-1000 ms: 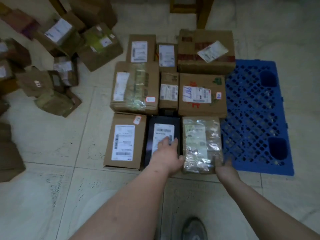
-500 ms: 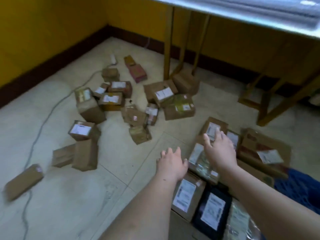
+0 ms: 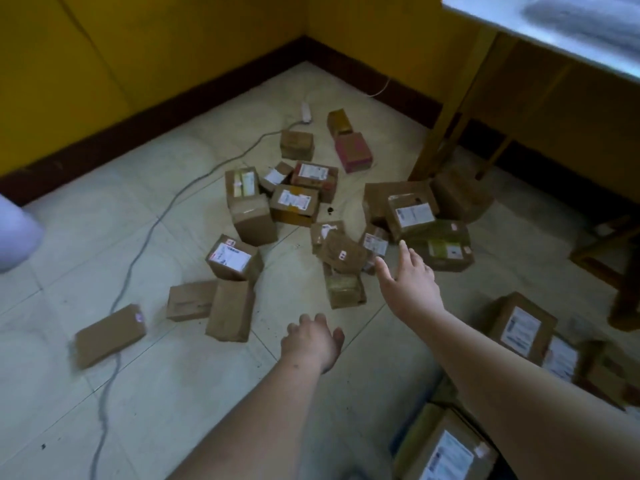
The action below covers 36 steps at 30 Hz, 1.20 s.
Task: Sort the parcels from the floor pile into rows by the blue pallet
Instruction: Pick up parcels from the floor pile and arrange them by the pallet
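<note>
Cardboard parcels in the far pile look light and stiff, best gripped by opposite edges; both hands' fingers released, empty

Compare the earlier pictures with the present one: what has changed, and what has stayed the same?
Both hands have left the sorted rows: the left hand and right hand, empty and open, now reach toward the floor pile. The view swung from the rows to the pile. The pile's parcels lie as before.

Brown parcels with white labels; one pink box; yellow wall; pale tiled floor; grey cable.
</note>
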Motion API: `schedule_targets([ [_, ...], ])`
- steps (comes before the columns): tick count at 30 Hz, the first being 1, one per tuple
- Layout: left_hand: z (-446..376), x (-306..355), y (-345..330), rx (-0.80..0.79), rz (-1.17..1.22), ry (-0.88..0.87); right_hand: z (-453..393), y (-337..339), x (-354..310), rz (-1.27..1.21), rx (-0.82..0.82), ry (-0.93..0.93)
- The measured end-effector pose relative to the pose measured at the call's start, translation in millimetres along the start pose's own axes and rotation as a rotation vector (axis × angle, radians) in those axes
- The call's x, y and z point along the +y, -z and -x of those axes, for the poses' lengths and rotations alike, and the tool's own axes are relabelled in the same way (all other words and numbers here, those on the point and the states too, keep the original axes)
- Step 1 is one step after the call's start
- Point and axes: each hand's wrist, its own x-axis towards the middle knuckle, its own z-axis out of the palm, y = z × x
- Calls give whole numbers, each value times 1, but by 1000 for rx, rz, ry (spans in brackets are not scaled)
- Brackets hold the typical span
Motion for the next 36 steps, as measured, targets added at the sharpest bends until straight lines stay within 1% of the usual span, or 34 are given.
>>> schedule_targets([
  [3,-40,-27,13,-26,68,70,-39,-32,-24,10,-65,5],
  [5,-69,-48,18,-46,179,149,-67,-51,-49,9,-122,26],
  [7,-96,-70,22,-49,314,220,-91,-73,-83,3,-183,75],
  [10,-138,-105,19,-57,460,301,-121,-122,-130,62,-230,164],
  [12,-158,-138,11,-51,559,365,-131,-166,-155,92,-301,212],
  [17,-207,-243,-24,6,730,554,-141,-296,-188,146,-520,224],
  [19,-234,-282,-45,57,786,649,-152,-351,-188,163,-570,246],
  [21,-268,-316,-62,100,889,751,-170,-402,-188,181,-562,266],
  [23,-302,-348,-81,130,1050,872,-187,-449,-193,137,-535,267],
  [24,-320,-361,-89,135,1178,935,-195,-469,-197,115,-533,250],
  [26,-351,-385,-103,118,1536,993,-206,-505,-200,101,-534,194],
  [27,-354,-389,-106,108,1708,990,-205,-510,-198,97,-525,172],
  [28,-355,-393,-104,112,1829,984,-205,-515,-198,91,-510,165],
  [29,-352,-398,-99,135,1873,997,-204,-516,-202,81,-504,152],
  [32,-324,-402,-73,196,1871,1060,-188,-482,-217,18,-496,80],
  [33,-308,-399,-57,192,1881,1030,-183,-463,-226,-10,-491,56],
  [36,-251,-380,10,148,1926,896,-163,-383,-258,-96,-487,-118],
])
